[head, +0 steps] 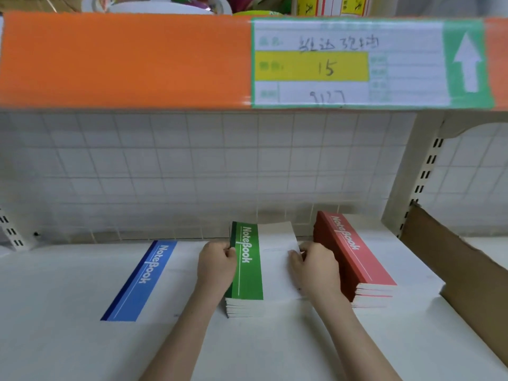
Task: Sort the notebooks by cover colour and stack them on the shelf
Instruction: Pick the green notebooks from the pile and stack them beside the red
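Green notebook stack (245,273) sits mid-shelf, spine band on its left, top cover tipped up a bit at the back. Left hand (215,266) pinches top notebook's left edge w/ curled fingers; right hand (313,268) grips its right edge, fingers curled over the white cover. Red notebook stack (357,259) just right of the right hand. Single blue notebook (140,281) lies flat to the left, apart. White shelf (68,312) under all; orange shelf edge (123,59) w/ price label (349,64) above, cardboard (467,276) far right.

Both hands (217,266) (316,268) curled, gripping.
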